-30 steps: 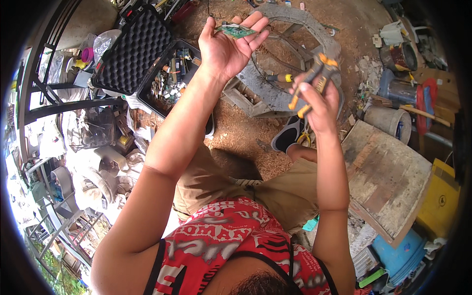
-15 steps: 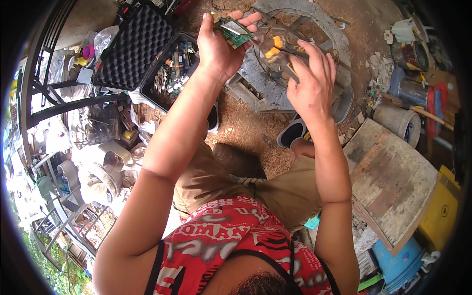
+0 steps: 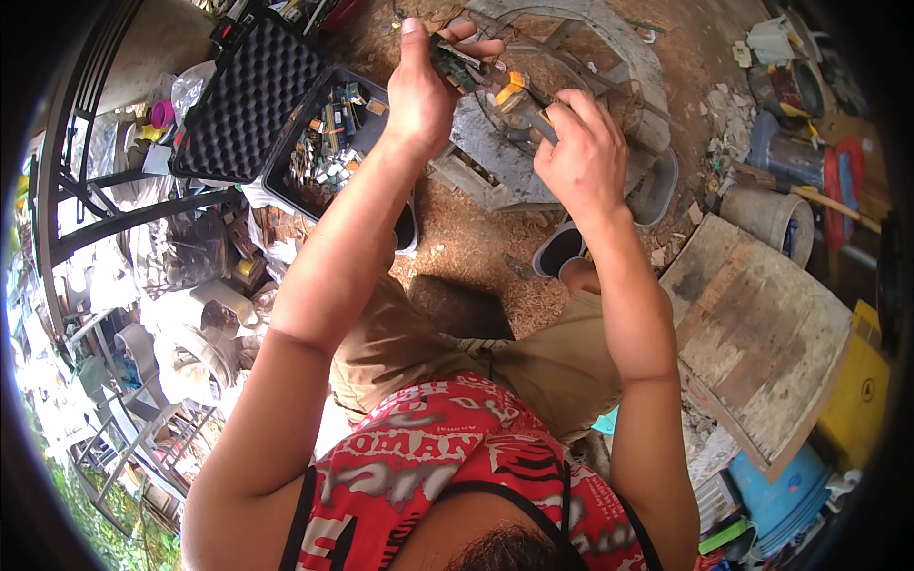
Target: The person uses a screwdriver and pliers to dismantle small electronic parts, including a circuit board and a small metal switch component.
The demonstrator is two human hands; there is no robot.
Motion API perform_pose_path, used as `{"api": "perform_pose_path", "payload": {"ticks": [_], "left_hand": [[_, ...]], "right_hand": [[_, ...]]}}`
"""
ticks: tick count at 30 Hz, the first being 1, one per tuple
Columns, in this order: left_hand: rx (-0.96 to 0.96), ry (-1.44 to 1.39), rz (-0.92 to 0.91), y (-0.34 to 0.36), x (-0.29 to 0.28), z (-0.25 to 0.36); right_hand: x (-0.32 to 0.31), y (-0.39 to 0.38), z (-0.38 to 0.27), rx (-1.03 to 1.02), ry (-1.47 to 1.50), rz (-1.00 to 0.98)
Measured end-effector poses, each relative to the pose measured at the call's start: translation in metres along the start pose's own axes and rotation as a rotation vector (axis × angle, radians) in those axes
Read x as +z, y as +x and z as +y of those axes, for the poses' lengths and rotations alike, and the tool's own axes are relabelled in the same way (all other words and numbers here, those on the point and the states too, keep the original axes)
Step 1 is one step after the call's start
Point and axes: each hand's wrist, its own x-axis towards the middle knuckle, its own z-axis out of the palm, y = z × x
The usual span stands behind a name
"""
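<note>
1. above a floor (image 3: 447, 233) strewn w/ wood shavings, both hands up out front, near each other, not touching.
2. left hand (image 3: 426, 105): thumb upright, fingers reaching out behind a small green circuit board (image 3: 454, 67), holding it btwn them; exact finger contact partly hidden.
3. right hand (image 3: 586, 157): fingers wrapped rnd handles of yellow-and-black pliers (image 3: 512, 89); nose at bd's r. edge. can't tell if biting or just touching.
4. done (judged): bd held up, tool brought to its edge, so prob mid-step. no pc seen coming away; too small to tell what's off already.
5. remaining (judged): work at that edge looks unfinished; neither bd nor tool set down.
6. to l., black case (image 3: 277, 190), foam-lined lid (image 3: 249, 105) up, loose boards & bits (image 3: 335, 143) heaped inside. reads as a fair amt gathered already.
7. grey ring-shaped frame (image 3: 509, 162) on ground, below/beyond hands.
</note>
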Motion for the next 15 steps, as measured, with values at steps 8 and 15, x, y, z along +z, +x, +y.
{"api": "perform_pose_path", "payload": {"ticks": [8, 15], "left_hand": [[-0.15, 0.011, -0.191, 0.001, -0.018, 0.019], [-0.181, 0.065, -0.239, -0.002, -0.021, 0.03]], "right_hand": [[-0.009, 0.005, 0.007, 0.14, 0.159, -0.071], [-0.011, 0.007, 0.014, 0.378, 0.553, -0.376]]}}
